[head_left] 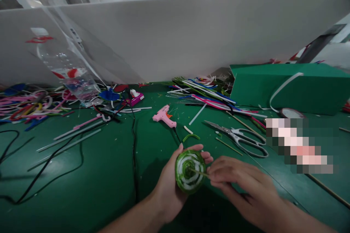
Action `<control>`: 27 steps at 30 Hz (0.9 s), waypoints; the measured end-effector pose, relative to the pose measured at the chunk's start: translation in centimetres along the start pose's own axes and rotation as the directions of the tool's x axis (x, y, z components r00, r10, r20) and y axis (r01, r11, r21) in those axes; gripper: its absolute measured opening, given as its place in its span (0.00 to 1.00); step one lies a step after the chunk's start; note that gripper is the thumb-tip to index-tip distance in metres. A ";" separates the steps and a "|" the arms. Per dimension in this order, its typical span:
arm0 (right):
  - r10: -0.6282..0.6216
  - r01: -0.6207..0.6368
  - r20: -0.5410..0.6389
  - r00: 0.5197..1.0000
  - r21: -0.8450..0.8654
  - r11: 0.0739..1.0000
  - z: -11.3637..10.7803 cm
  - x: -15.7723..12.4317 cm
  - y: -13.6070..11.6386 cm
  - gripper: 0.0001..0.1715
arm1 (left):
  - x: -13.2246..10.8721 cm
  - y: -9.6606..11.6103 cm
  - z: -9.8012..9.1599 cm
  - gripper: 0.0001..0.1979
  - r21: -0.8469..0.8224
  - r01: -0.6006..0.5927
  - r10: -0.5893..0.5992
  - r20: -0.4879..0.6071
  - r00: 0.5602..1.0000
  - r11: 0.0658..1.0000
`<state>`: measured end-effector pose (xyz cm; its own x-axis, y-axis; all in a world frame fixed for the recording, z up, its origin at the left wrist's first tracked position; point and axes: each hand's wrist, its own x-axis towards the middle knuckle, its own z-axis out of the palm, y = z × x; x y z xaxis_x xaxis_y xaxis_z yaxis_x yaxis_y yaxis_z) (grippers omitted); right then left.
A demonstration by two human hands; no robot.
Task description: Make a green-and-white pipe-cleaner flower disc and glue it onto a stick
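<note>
At far left a heap of coloured strips [26, 103] litters the green counter [90, 174], with a clear plastic bottle [68, 69] leaning beside it and black cables [133, 145] trailing forward. A pink glue gun [164, 115] lies mid-counter, just beyond the hands. The left hand [169, 185] is cupped around a green-and-white spiral disc [190, 171], held low at centre. The right hand [240, 185] pinches a thin stick [198, 172] against the disc's face. Scissors [240, 138] lie right of it, below a green box [290, 87].
</note>
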<state>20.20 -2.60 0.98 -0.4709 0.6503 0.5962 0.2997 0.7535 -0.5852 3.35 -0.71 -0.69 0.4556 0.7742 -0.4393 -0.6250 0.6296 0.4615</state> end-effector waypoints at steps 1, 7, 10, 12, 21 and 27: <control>0.002 -0.002 0.000 1.000 -0.011 1.000 0.0 -0.1 0.0 0.14 | 0.0 0.0 0.0 0.21 0.004 -0.014 0.014 0.005 1.000 1.000; -0.010 0.008 -0.040 0.999 -0.028 1.000 0.3 -0.1 -0.2 0.13 | -0.4 0.2 0.5 0.20 0.053 -0.064 0.066 -0.030 0.997 0.996; -0.017 0.016 -0.073 0.997 -0.012 1.000 0.3 0.0 -0.3 0.13 | -0.6 0.2 0.7 0.21 0.066 -0.085 0.087 -0.031 0.996 0.994; -0.015 0.013 -0.085 0.996 -0.015 1.000 0.4 0.0 -0.3 0.14 | -0.6 0.2 0.6 0.21 0.063 -0.085 0.087 -0.021 0.996 0.994; -0.058 0.057 -0.021 0.998 -0.018 0.998 0.4 -0.2 -0.3 0.15 | -0.6 0.0 0.7 0.20 0.036 -0.104 0.106 -0.052 0.993 0.994; -0.063 0.062 -0.039 0.997 -0.014 0.998 0.9 -0.5 0.2 0.14 | -0.5 -0.1 0.6 0.20 0.092 -0.073 0.079 -0.068 0.995 0.993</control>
<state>19.80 -2.88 0.07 -0.4564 0.6051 0.6524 0.2813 0.7937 -0.5394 3.59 -1.14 -0.05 0.3608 0.8156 -0.4524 -0.5954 0.5748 0.5613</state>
